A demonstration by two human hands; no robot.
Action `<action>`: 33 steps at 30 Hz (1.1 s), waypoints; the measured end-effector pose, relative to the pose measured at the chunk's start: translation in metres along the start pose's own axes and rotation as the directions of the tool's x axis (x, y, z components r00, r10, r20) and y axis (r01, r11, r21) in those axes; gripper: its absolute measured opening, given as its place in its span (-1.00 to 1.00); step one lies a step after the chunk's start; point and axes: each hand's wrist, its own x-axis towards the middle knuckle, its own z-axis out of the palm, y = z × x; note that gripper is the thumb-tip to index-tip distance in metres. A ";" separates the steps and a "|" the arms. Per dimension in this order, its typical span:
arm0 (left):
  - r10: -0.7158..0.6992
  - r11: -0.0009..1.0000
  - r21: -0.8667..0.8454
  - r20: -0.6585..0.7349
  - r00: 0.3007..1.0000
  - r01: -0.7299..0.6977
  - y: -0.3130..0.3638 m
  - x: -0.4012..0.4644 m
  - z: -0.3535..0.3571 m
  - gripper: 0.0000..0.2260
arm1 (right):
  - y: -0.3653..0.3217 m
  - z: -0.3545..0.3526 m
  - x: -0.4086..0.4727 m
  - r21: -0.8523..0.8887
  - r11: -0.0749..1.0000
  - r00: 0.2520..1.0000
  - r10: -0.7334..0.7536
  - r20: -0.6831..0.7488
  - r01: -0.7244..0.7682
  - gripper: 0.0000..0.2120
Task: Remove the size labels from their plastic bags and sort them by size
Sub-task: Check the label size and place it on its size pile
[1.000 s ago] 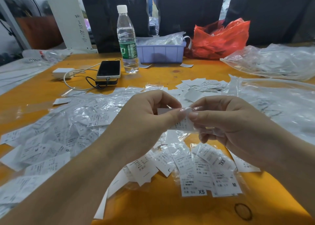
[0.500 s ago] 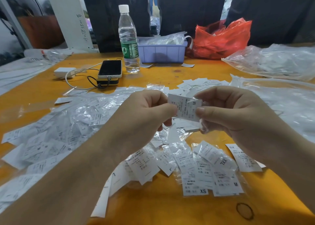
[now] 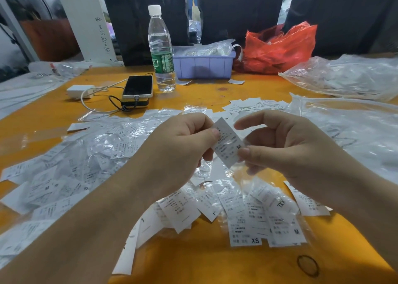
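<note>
Orange bench [image 3: 204, 262] is carrying a wide spread of bagged size labels [image 3: 71, 167] across its left half and near middle. Clear plastic bags [image 3: 349, 133] are lying along the right edge. At the far edge, a red plastic bag [image 3: 277, 49] is sitting beside a lilac bin [image 3: 202, 65], with a water bottle [image 3: 161, 51] and a phone [image 3: 137, 86] to its left. Left hand [image 3: 178, 150] is pinching the upper end of an M label [image 3: 228, 145] between thumb and curled fingers, above the near middle. Right hand [image 3: 286, 146] is pinching its lower corner with the thumb, index finger raised and apart. Loose XS and M labels [image 3: 267, 230] are lying near the front edge.
</note>
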 end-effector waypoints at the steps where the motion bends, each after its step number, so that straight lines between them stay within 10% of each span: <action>1: -0.005 1.000 0.010 -0.001 1.000 0.005 0.000 0.000 -0.001 -0.77 | 0.000 0.000 0.000 -0.002 1.000 1.000 -0.004 -0.004 0.004 -0.72; 33: 0.296 0.944 0.149 0.026 0.955 -0.296 0.005 -0.011 0.012 -0.73 | 0.004 0.001 0.000 -0.015 0.998 0.989 -0.069 -0.131 0.068 -0.76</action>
